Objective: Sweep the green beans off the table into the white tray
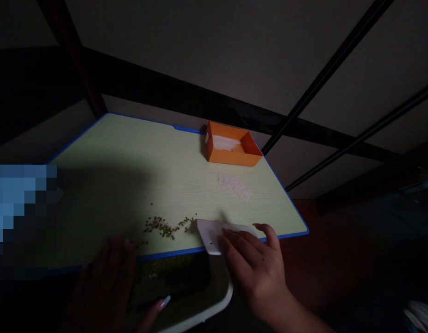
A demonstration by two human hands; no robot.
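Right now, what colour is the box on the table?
The box is orange; it shows best in the head view.

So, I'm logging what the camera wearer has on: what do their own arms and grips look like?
The right grip is a bare hand, with no glove or watch visible; the right forearm shows no sleeve. The left grip is also ungloved, with a long, glossy thumbnail; it is too dark to tell about a left sleeve.
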